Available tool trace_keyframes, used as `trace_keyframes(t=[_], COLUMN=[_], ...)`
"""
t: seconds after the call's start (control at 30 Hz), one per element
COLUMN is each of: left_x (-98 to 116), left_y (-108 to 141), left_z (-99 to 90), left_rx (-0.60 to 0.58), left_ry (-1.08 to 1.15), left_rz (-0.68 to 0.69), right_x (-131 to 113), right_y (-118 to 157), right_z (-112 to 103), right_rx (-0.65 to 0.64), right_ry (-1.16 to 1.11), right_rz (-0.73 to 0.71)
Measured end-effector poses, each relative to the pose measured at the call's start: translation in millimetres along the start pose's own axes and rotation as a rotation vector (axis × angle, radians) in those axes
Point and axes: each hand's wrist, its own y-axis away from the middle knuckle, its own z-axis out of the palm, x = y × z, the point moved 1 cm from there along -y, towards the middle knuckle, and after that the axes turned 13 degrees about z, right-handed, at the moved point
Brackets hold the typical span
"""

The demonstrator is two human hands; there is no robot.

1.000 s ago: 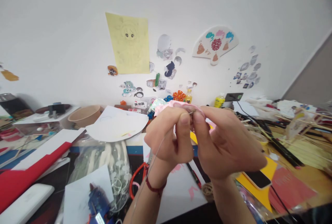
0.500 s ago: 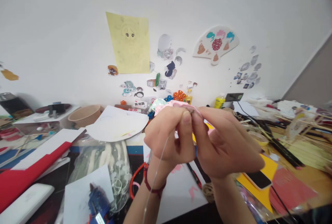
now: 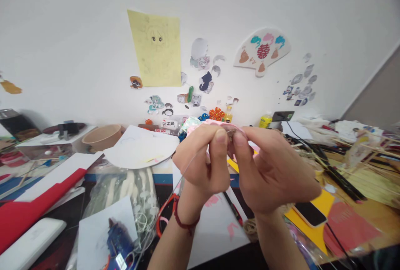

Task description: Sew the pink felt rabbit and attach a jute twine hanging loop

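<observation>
Both hands are raised over the middle of the desk, fingertips almost meeting. My left hand (image 3: pixel 203 161), with a dark red cord on its wrist, pinches the near left part of a pink cloth (image 3: pixel 212 124). A thin pale thread (image 3: pixel 192 159) runs down from its fingertips along the wrist. My right hand (image 3: pixel 275 170) grips the cloth's right edge between thumb and finger. A small brownish piece (image 3: pixel 231 133) shows between the two thumbs; what it is cannot be made out. Most of the cloth is hidden behind the hands.
Below lie a white sheet (image 3: pixel 218 228) and orange-handled scissors (image 3: pixel 160 220). At the left are a blue glue gun (image 3: pixel 120 243), a fan-shaped white board (image 3: pixel 142 147) and red material (image 3: pixel 40 207). A phone (image 3: pixel 310 214) lies right, near twine and thin sticks.
The thumbs have moved slightly apart, showing more of the brownish piece. The thread now bows out further left of my left wrist. The view has shifted slightly.
</observation>
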Motion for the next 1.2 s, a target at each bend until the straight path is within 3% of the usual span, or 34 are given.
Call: trace_keyframes(t=[0.57, 0.73, 0.93, 1.1, 1.2], left_x=[0.7, -2.7, -8.8, -7.0, -6.5], left_y=[-0.5, -1.8, -3.7, 0.9, 2.8], left_z=[0.8, -0.8, -4.4, 0.3, 2.1], left_rx=[-0.032, -0.082, -0.142, -0.044, -0.017], left_ry=[-0.016, -0.125, -0.098, 0.039, 0.076], left_rz=[0.049, 0.135, 0.189, 0.041, 0.025], right_x=[0.2, 6.7, 16.1, 10.6, 6.3], right_y=[1.4, 2.7, 1.2, -0.6, -1.3], right_z=[3.5, 5.2, 3.6, 2.6, 2.8], right_rx=[0.036, 0.081, 0.025, 0.025, -0.009], right_ry=[-0.013, 0.025, 0.068, 0.027, 0.015], right_rz=[-0.024, -0.163, -0.241, -0.126, -0.037])
